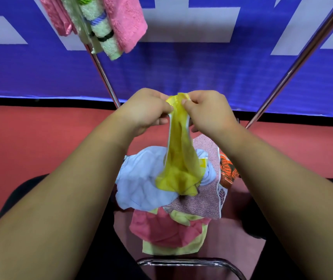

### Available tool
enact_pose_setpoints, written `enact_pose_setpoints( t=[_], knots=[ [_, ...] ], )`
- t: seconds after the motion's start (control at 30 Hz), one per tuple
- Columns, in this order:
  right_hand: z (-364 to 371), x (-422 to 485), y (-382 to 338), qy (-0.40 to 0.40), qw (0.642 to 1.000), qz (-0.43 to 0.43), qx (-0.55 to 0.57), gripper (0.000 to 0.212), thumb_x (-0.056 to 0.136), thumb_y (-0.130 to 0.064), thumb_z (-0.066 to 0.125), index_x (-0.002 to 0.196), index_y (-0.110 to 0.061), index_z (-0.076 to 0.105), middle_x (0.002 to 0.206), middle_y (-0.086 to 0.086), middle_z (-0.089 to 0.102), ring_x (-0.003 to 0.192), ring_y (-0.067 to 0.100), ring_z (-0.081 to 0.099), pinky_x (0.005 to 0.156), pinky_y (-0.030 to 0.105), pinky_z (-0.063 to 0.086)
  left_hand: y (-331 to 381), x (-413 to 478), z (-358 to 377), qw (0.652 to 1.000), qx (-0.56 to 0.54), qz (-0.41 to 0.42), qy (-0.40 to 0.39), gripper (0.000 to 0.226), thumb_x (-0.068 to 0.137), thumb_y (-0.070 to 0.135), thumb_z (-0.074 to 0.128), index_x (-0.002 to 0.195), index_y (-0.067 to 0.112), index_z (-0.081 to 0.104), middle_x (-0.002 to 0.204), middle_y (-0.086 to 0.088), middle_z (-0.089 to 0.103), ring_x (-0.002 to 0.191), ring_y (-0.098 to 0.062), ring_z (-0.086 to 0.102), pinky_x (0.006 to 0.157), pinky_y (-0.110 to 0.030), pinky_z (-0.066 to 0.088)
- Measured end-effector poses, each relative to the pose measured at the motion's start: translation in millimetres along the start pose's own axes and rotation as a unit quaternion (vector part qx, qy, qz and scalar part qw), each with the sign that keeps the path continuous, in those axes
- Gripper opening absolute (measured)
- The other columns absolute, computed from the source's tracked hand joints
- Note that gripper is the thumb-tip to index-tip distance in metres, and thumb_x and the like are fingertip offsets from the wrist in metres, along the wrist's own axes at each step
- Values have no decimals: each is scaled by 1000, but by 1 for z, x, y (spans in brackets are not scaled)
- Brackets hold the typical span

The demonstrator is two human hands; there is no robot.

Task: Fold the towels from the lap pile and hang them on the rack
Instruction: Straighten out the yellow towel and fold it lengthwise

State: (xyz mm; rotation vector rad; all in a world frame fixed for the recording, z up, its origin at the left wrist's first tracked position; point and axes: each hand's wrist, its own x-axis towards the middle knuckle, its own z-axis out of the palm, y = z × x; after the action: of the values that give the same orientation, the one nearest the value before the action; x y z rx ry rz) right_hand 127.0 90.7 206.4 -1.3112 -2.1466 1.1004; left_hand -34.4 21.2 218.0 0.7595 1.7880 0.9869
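Left hand [147, 110] and right hand [208, 110], almost touching, pinch the bunched top edge of a yellow towel [179, 158]. It hangs lengthwise straight down onto the lap pile [141, 182]. The rack [105, 77] rises beyond, its hung towels [125, 23] nearer the left hand.

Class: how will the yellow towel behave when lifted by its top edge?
Likely floppy: the yellow towel droops in folds below the left hand and right hand. Probably light: fingertip pinches hold it up.
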Motion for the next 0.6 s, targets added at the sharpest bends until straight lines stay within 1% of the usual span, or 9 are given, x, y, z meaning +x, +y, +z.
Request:
enact_pose_setpoints(
  t=[0.07, 0.13, 0.2, 0.27, 0.33, 0.4, 0.47, 0.53, 0.6],
  knots=[
    [6, -2, -1, -14, 1000, -11, -22, 29, 98, -37, 56, 87, -16, 73, 70, 8, 72, 65, 30, 72, 65, 49, 63, -2, 1, 2, 1000, -11, 3, 7, 17, 94, -3, 67, 107, 3, 77, 90, -11, 75, 79, -16, 69, 80, -28, 63],
    [10, -2, 0, -24, 998, -25, -47, 28, 96, -36, 53, 88, -16, 72, 72, 7, 71, 70, 31, 71, 68, 50, 63, -3, 3, 3, 1000, -17, 8, 12, 17, 93, -4, 69, 104, 5, 78, 94, -14, 78, 80, -15, 73, 79, -27, 65],
    [13, -2, 2, -30, 997, -41, -64, 24, 98, -31, 53, 87, -20, 72, 72, 5, 71, 69, 29, 71, 69, 48, 62, -4, 3, 4, 1000, -26, 13, 11, 17, 92, -7, 69, 102, 4, 78, 99, -19, 79, 79, -15, 75, 78, -26, 64],
    [14, -2, 4, -34, 995, -52, -80, 25, 101, -28, 52, 84, -21, 68, 73, 5, 71, 68, 28, 70, 70, 46, 61, -3, 0, 6, 999, -34, 16, 5, 19, 91, -10, 68, 97, 5, 78, 100, -21, 79, 78, -16, 76, 80, -27, 65],
    [14, -3, 5, -38, 993, -64, -94, 25, 103, -28, 51, 86, -21, 68, 75, 4, 71, 71, 28, 68, 71, 44, 58, -2, -1, 7, 999, -50, 21, 1, 24, 88, -15, 66, 96, 5, 77, 102, -24, 78, 83, -21, 78, 83, -30, 65],
    [14, -3, 5, -41, 990, -74, -110, 25, 104, -27, 49, 93, -20, 71, 79, 5, 71, 77, 29, 66, 71, 42, 55, -3, 0, 7, 998, -55, 29, 0, 31, 84, -18, 65, 103, 2, 77, 105, -25, 78, 92, -29, 79, 88, -36, 65],
    [13, -2, 5, -43, 988, -81, -126, 26, 105, -25, 47, 101, -18, 72, 81, 6, 70, 79, 30, 63, 68, 41, 52, -4, 2, 7, 998, -53, 30, -3, 38, 81, -20, 64, 108, 4, 76, 104, -21, 80, 100, -32, 79, 92, -39, 64],
    [12, -2, 6, -50, 986, -89, -132, 26, 105, -22, 45, 103, -17, 71, 78, 5, 66, 75, 29, 57, 66, 40, 46, -5, 3, 7, 998, -63, 28, -3, 39, 83, -20, 65, 111, 5, 75, 105, -18, 80, 103, -31, 79, 92, -38, 64],
    [12, -3, 7, -68, 986, -93, -119, 24, 104, -22, 46, 102, -15, 69, 72, 1, 58, 67, 24, 49, 63, 37, 40, -5, 4, 6, 996, -82, 22, 1, 38, 88, -18, 68, 121, 0, 72, 111, -20, 78, 103, -29, 79, 86, -32, 65]
  ],
)
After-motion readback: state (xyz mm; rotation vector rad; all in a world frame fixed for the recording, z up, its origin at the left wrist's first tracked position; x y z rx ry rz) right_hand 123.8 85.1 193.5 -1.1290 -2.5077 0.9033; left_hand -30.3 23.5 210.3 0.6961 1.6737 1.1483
